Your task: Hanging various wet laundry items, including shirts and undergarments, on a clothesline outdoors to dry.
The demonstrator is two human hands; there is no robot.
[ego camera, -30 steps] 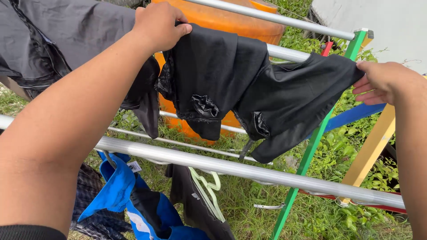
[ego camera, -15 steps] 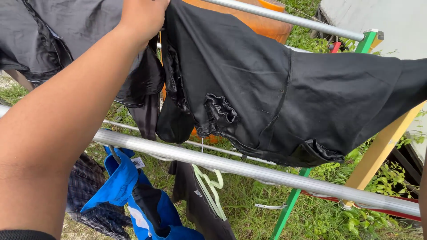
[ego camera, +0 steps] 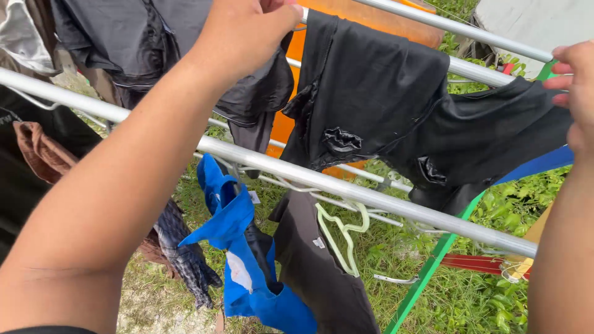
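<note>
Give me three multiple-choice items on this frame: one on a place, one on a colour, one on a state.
1. Where does the blue garment hang?
A. below the near metal rail
B. on the grass
C. in the right hand

2. What colour is the garment held by both hands?
A. white
B. black
C. red

3. How is that garment held?
A. bunched in one fist
B. dropped
C. stretched between left hand and right hand

Answers: 1 A, it dangles under the rail; 2 B, the cloth is black; 3 C, each hand grips one end.
</note>
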